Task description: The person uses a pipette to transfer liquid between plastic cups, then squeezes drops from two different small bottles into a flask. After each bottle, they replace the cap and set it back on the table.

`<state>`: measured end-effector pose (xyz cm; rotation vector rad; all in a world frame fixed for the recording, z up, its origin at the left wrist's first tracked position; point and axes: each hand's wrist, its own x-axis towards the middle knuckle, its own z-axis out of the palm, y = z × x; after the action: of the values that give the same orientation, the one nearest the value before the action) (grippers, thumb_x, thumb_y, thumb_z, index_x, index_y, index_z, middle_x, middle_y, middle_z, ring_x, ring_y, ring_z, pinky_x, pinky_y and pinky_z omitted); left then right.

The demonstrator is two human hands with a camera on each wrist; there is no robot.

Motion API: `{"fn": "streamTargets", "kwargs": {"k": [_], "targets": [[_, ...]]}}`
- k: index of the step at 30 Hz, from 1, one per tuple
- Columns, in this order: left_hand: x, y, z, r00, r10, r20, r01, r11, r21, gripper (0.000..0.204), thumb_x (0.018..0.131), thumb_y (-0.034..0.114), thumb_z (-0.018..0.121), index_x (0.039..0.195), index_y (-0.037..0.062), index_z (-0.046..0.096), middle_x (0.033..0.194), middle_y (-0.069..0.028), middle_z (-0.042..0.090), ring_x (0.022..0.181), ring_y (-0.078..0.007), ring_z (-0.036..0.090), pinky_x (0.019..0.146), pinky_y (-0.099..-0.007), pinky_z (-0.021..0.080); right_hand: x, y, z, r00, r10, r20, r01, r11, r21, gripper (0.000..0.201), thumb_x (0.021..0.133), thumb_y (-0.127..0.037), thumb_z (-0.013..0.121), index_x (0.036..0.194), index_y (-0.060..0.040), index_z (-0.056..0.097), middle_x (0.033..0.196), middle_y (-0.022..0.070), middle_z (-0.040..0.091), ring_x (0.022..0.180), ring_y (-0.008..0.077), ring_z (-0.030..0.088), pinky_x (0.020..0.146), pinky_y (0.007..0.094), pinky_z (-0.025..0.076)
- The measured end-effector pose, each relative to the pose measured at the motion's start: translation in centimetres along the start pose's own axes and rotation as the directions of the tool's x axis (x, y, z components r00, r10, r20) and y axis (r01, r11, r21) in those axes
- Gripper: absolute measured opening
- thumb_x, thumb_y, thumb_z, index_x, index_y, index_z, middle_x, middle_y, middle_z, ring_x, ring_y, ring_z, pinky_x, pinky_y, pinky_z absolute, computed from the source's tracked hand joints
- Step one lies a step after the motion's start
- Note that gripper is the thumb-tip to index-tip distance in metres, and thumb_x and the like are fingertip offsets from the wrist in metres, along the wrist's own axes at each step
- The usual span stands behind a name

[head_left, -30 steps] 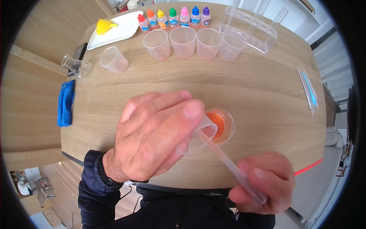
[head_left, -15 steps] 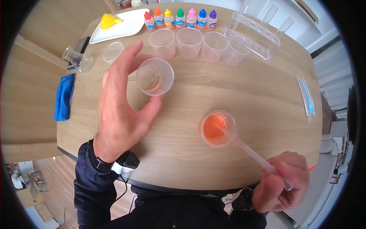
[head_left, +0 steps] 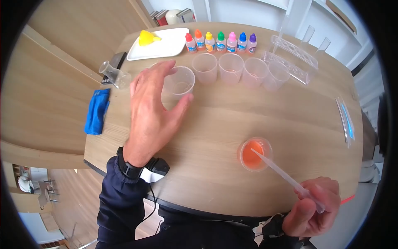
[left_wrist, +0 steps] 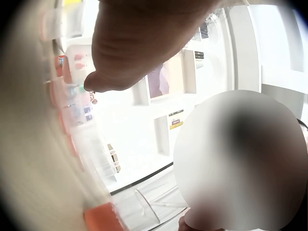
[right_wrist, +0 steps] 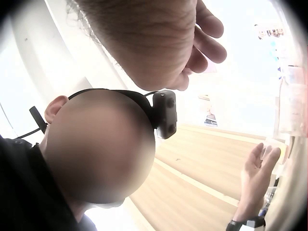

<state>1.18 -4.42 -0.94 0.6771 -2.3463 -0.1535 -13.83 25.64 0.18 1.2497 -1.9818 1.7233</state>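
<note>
In the head view my left hand [head_left: 151,110] holds a clear plastic cup [head_left: 187,86] between thumb and fingers, low at the back left; whether it touches the table I cannot tell. My right hand [head_left: 315,207] pinches a translucent pipette [head_left: 286,176], its tip over a clear cup [head_left: 266,161] of orange liquid [head_left: 252,154]. In the right wrist view the left hand [right_wrist: 257,175] shows with spread thumb and fingers. The left wrist view shows part of the left hand [left_wrist: 139,43] close up.
Several clear cups [head_left: 231,68] stand in a row before capped colour bottles [head_left: 221,42]. A tube rack [head_left: 292,60] is at the back right, a white tray [head_left: 172,43] with a yellow funnel [head_left: 146,38] at the back left, near a flask [head_left: 120,79] and blue cloth [head_left: 97,112].
My left hand has carried its cup from over the orange liquid to the back left and turned it upright. The pipette tip has gone from that cup to the orange one. The head view has shifted.
</note>
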Motion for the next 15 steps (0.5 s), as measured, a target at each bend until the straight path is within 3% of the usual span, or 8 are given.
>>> {"fn": "streamTargets", "kwargs": {"k": [15], "targets": [[2.2,-3.9,3.4,0.999,0.006,0.044,-0.014,0.983,0.184,0.063,0.090,0.023,0.090,0.142,-0.0002,0.064,0.136,-0.0204,0.073,0.143,-0.0416,0.059,0.116,-0.0525,0.043,0.7,0.4,-1.1,0.985,-0.082,0.149,0.085,0.996,-0.011,0.027,0.103,-0.020,0.080,0.120,-0.0020,0.070,0.084,0.0099,0.070,0.075,0.0175,0.060,0.065,0.0291,0.044]]}}
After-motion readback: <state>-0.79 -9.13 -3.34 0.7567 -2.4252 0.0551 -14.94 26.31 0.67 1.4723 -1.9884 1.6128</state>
